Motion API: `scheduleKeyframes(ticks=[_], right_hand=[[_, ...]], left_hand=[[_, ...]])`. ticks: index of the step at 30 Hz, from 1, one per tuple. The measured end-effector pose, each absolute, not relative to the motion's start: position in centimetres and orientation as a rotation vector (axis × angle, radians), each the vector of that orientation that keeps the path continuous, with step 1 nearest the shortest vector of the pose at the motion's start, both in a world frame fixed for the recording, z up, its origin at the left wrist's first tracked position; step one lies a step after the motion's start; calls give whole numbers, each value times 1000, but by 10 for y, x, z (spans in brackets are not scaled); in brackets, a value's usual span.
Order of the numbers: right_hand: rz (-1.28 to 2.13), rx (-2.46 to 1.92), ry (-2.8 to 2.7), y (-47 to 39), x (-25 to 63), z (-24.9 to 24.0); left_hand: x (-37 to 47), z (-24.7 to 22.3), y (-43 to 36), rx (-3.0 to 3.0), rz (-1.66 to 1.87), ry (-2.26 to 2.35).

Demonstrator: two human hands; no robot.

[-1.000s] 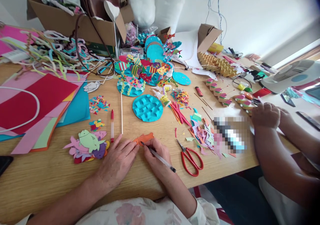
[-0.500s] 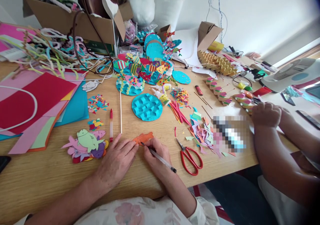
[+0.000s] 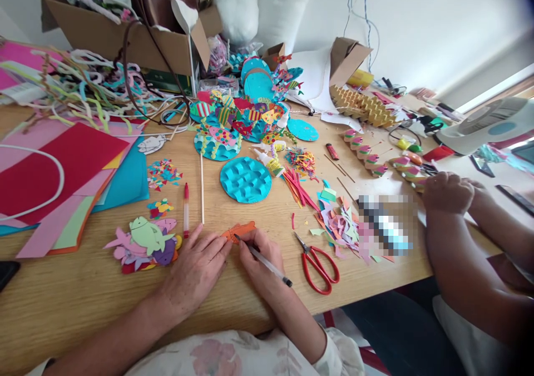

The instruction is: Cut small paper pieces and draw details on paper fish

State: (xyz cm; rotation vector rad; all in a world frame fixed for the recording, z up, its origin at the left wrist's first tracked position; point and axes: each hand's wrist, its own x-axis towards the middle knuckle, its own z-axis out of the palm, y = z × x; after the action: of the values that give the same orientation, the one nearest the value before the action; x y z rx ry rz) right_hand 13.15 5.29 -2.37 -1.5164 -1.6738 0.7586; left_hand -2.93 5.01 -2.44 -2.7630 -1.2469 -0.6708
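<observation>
An orange paper fish [image 3: 247,233] with drawn lines lies flat on the table in front of me. My left hand [image 3: 199,262] rests on the table, fingers outstretched, its fingertips on the fish's left end. In my right hand [image 3: 263,258] is a black-capped clear pen [image 3: 271,266], its tip touching the middle of the fish. Left of my left hand is a pile of cut paper fish [image 3: 144,240], a green one on top. A red-capped pen [image 3: 186,212] and a thin wooden stick [image 3: 202,189] lie beyond that hand. Red-handled scissors [image 3: 317,265] lie open to the right.
A blue scaly disc [image 3: 245,179] lies ahead, with decorated fish pieces [image 3: 240,112] behind it. Paper scraps [image 3: 340,220] spread at right. Coloured sheets [image 3: 70,170] are stacked left, below a cardboard box [image 3: 158,48]. Another person's hands [image 3: 450,191] are at far right.
The pen tip and my right hand have shifted very slightly along the orange fish. My left hand stays in place on it.
</observation>
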Motion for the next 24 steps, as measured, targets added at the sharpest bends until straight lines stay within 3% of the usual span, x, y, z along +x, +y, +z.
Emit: scheduleKeyframes(ticks=[24], right_hand=[[802,-1507,-1682,53,131,-21]], left_hand=[[-29,-23,49,-2789,-637,-1284]])
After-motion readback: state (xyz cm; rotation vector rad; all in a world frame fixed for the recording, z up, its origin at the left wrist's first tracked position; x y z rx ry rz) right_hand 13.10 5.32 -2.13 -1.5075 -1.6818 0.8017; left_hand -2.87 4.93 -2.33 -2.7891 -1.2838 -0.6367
